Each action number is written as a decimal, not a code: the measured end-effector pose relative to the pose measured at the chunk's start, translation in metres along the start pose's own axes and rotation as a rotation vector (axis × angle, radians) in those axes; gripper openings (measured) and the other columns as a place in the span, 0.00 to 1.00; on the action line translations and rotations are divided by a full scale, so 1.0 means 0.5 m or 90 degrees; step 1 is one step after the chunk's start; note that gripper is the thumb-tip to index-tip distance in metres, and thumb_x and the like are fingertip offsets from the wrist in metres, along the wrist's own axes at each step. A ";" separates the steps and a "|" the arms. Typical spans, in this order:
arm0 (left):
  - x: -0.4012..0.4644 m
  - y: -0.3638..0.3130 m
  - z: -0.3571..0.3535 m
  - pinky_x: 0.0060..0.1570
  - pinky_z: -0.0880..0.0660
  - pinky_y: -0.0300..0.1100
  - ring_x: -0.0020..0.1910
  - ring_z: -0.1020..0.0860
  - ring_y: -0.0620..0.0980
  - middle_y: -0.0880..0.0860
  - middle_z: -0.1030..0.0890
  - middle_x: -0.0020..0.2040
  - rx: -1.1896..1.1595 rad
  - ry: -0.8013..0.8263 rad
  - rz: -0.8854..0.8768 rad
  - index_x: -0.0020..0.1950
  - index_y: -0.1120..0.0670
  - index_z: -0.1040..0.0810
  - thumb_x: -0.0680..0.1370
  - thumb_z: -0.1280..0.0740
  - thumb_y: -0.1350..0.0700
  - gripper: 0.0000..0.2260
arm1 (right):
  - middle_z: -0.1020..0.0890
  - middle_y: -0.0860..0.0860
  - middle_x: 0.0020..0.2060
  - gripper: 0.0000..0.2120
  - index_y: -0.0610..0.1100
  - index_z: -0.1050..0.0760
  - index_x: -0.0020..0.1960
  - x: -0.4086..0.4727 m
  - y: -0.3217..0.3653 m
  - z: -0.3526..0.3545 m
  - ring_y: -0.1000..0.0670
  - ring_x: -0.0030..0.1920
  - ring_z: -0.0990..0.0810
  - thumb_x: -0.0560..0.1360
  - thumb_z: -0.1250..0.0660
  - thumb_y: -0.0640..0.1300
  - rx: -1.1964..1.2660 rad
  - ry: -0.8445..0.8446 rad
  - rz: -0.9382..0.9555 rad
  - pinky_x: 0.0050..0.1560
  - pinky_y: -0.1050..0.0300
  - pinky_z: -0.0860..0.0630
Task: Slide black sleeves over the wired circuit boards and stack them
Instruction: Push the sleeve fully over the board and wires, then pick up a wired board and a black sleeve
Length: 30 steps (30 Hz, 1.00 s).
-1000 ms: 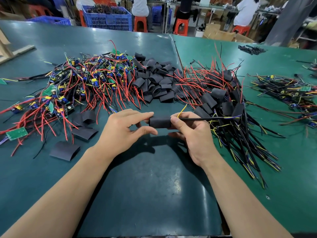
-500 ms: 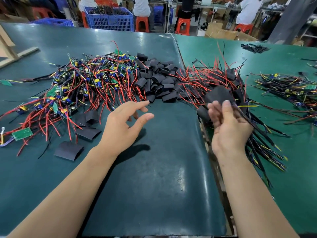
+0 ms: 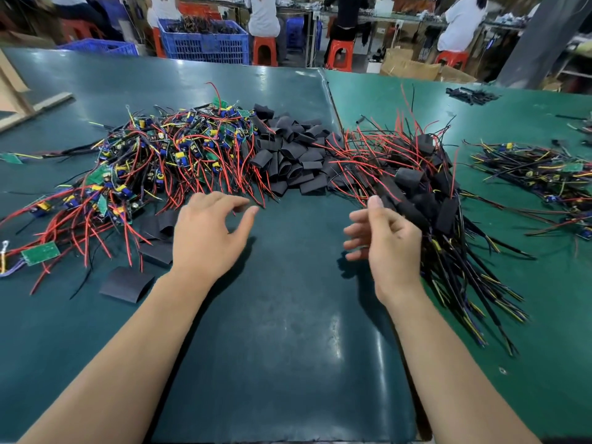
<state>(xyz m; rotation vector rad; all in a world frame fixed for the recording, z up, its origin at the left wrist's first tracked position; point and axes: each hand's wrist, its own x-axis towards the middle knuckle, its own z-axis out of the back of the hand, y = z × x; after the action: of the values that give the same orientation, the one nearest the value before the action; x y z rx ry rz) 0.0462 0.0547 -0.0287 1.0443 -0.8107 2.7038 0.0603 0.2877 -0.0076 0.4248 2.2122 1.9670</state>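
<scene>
A tangled heap of bare wired circuit boards (image 3: pixel 153 161) with red wires lies at the left of the table. A pile of loose black sleeves (image 3: pixel 291 155) sits at the middle back. The stack of sleeved boards (image 3: pixel 416 193) spreads at the right, its black and yellow wires trailing toward me. My left hand (image 3: pixel 208 232) hovers near the front edge of the bare boards, fingers loosely spread, holding nothing. My right hand (image 3: pixel 381 235) is just left of the sleeved stack, fingers relaxed and empty.
A few flat black sleeves (image 3: pixel 126 283) lie at the front left beside a loose green board (image 3: pixel 40 253). Another bundle of wired boards (image 3: pixel 538 174) lies far right. Blue crates (image 3: pixel 205 40), orange stools and seated people are beyond the table.
The sleeved board I held in both hands went onto the right stack. My right hand let go and drew back left; my left hand moved forward toward the bare boards.
</scene>
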 end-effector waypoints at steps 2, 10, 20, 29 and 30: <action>0.006 0.016 0.001 0.51 0.27 0.55 0.51 0.24 0.63 0.57 0.18 0.51 0.100 -0.001 0.052 0.55 0.57 0.16 0.77 0.31 0.50 0.13 | 0.20 0.49 0.27 0.18 0.41 0.22 0.39 -0.007 -0.011 -0.005 0.52 0.24 0.23 0.82 0.38 0.50 -0.088 0.040 0.032 0.22 0.61 0.28; 0.010 0.056 0.008 0.62 0.35 0.58 0.65 0.31 0.65 0.61 0.24 0.64 0.266 0.118 0.257 0.61 0.56 0.19 0.78 0.36 0.41 0.21 | 0.17 0.50 0.30 0.13 0.48 0.21 0.38 -0.009 -0.030 -0.007 0.54 0.25 0.22 0.80 0.35 0.50 -0.278 0.091 0.087 0.28 0.64 0.29; 0.040 0.054 -0.004 0.58 0.35 0.56 0.59 0.29 0.64 0.59 0.22 0.57 0.246 0.067 0.324 0.50 0.55 0.15 0.76 0.34 0.49 0.12 | 0.17 0.51 0.30 0.14 0.47 0.20 0.38 -0.007 -0.031 -0.006 0.55 0.25 0.22 0.80 0.35 0.50 -0.291 0.097 0.083 0.29 0.64 0.28; 0.025 -0.010 0.043 0.49 0.26 0.46 0.40 0.23 0.52 0.47 0.20 0.36 -0.063 -0.150 0.357 0.38 0.48 0.23 0.69 0.38 0.46 0.08 | 0.17 0.52 0.29 0.14 0.48 0.20 0.38 -0.001 -0.036 -0.006 0.54 0.26 0.21 0.80 0.35 0.51 -0.321 0.093 0.094 0.34 0.57 0.26; 0.021 -0.021 0.043 0.46 0.27 0.43 0.36 0.24 0.47 0.46 0.21 0.33 -0.106 -0.163 0.341 0.39 0.48 0.24 0.69 0.37 0.47 0.06 | 0.17 0.52 0.29 0.14 0.48 0.20 0.38 -0.001 -0.036 -0.006 0.54 0.26 0.20 0.80 0.35 0.51 -0.323 0.095 0.096 0.35 0.56 0.26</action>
<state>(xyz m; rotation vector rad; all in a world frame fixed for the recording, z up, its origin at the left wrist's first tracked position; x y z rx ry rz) 0.0540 0.0517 -0.0040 1.3041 -1.5271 2.8675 0.0577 0.2831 -0.0252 0.3883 1.6917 2.6055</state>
